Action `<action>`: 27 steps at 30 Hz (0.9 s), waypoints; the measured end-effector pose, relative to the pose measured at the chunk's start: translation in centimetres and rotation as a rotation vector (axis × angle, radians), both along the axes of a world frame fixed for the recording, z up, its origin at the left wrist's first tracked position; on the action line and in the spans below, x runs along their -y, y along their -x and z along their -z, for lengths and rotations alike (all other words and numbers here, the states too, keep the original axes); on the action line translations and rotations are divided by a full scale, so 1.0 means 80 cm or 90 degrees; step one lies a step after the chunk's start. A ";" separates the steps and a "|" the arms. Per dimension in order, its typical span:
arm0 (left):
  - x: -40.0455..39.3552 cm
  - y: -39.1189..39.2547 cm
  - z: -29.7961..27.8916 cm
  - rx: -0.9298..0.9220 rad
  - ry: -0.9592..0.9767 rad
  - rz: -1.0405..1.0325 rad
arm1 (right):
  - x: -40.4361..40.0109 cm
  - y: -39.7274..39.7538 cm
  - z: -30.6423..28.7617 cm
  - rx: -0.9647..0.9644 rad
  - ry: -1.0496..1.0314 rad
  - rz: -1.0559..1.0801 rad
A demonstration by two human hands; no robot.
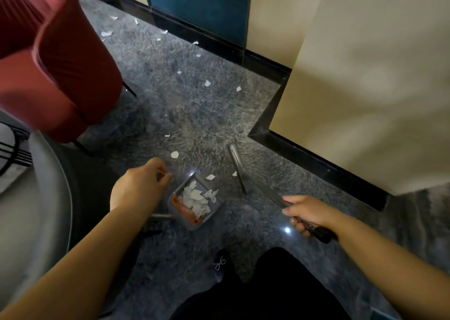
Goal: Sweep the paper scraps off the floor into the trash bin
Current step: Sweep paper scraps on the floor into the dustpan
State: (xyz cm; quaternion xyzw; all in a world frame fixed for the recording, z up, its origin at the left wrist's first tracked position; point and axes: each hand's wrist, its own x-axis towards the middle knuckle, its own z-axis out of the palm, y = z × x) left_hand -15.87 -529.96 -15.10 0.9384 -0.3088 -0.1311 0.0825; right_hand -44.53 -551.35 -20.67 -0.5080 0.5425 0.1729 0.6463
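Observation:
A small grey dustpan (194, 218) with an orange label sits on the dark speckled floor and holds a heap of white paper scraps (196, 199). My left hand (137, 189) is just left of it, fingers curled round an orange-tipped handle of the dustpan. My right hand (305, 213) grips the dark end of a broom handle (267, 194). The blurred broom head (236, 163) is on the floor right of the pan. Loose scraps (174, 154) lie near the pan's mouth, and several more scraps (207, 83) trail toward the far wall.
A red upholstered chair (56, 58) on thin black legs stands at upper left. A round grey surface (31, 210) fills the left edge. A cream wall corner (353, 100) with a black skirting board juts in at right. My dark trouser legs and a shoe (220, 263) are at the bottom.

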 end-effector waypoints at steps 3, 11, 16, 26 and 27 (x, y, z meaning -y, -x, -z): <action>0.006 -0.027 0.007 -0.015 -0.006 -0.037 | 0.020 -0.033 0.009 -0.014 0.005 -0.016; 0.034 -0.084 0.016 -0.021 -0.019 -0.114 | 0.093 -0.116 0.049 -0.088 0.006 -0.067; 0.058 -0.106 0.018 -0.025 -0.029 -0.130 | 0.131 -0.151 0.052 -0.133 -0.004 -0.169; 0.073 -0.108 0.024 0.019 -0.048 -0.126 | 0.152 -0.199 0.079 -0.207 0.039 -0.254; 0.070 -0.107 0.025 0.020 -0.042 -0.125 | 0.152 -0.199 0.084 -0.202 0.045 -0.257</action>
